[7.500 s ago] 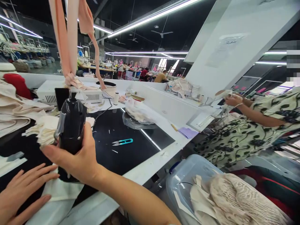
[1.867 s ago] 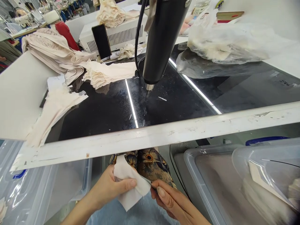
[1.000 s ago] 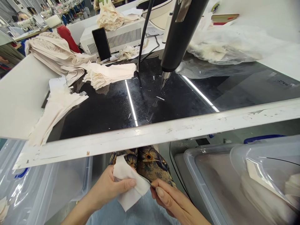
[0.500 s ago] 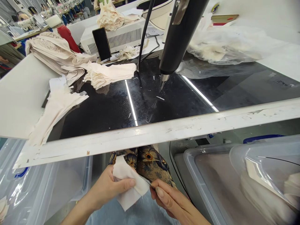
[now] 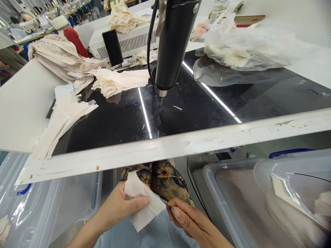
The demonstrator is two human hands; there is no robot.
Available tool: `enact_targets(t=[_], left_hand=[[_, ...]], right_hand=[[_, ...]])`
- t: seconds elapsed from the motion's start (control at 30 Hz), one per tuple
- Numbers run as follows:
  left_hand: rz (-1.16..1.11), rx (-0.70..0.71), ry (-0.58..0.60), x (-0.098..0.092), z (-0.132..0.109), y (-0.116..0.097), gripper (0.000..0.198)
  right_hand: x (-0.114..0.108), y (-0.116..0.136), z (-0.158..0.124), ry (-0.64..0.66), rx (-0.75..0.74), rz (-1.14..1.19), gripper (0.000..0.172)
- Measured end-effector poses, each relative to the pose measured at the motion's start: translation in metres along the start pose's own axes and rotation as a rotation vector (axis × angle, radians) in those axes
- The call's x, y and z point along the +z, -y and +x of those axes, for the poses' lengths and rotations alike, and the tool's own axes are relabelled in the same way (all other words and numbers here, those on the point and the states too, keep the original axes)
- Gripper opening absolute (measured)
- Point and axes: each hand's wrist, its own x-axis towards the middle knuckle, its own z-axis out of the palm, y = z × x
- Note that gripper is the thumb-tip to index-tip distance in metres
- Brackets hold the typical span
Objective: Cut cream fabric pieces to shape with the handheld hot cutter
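Note:
A pale cream fabric piece (image 5: pixel 141 196) is pinched between the thumb and fingers of my left hand (image 5: pixel 126 206), below the table's front edge. My right hand (image 5: pixel 187 217) is closed around a thin dark metal tool (image 5: pixel 163 200), whose far end meets the right edge of the fabric; its tip is hidden there. The fabric hangs above my lap, over patterned cloth (image 5: pixel 165 174) and a light blue garment (image 5: pixel 144 237).
A black tool with a pointed tip (image 5: pixel 172 44) hangs over the dark tabletop (image 5: pixel 113 120). Stacked cream pieces (image 5: pixel 121 81), loose fabric (image 5: pixel 64 117), a phone (image 5: pixel 112 48) and a plastic bag (image 5: pixel 245 51) lie around it. Clear bins (image 5: pixel 219 193) flank my lap.
The hanging black tool has swung to the left, uncovering a glass jar and a pinkish object behind it. Both hands and the fabric have hardly moved.

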Motion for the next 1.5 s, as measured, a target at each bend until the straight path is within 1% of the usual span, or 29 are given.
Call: enact_targets(t=[0.1,0.23,0.47,0.63,0.77,0.9,1.17,1.5], left_hand=[[0.002,-0.003,-0.002,0.000,0.000,-0.001,0.048],[0.016,0.000,-0.005,0.000,-0.001,0.000,0.047],[0.044,-0.010,-0.002,0.001,0.000,0.000,0.049],[0.041,-0.015,-0.001,0.003,0.000,-0.001,0.051],[0.052,-0.011,0.006,0.003,-0.001,-0.001,0.051],[0.054,-0.012,0.002,0.003,-0.001,0.000,0.052],[0.043,-0.021,-0.001,0.004,-0.003,-0.001,0.050],[0.074,-0.029,0.002,0.005,-0.001,0.000,0.054]], right_hand=[[-0.001,-0.003,0.002,0.017,-0.003,-0.001,0.054],[0.001,-0.005,0.000,0.009,0.033,0.018,0.053],[0.004,0.006,-0.002,-0.056,0.012,0.005,0.052],[0.004,0.007,0.000,-0.016,0.028,-0.022,0.055],[0.003,0.005,0.001,0.002,-0.007,-0.011,0.055],[0.003,0.003,0.001,-0.003,-0.035,-0.022,0.054],[0.002,0.003,0.001,0.002,-0.050,-0.083,0.060],[0.004,0.006,0.004,0.009,-0.033,-0.050,0.054]])
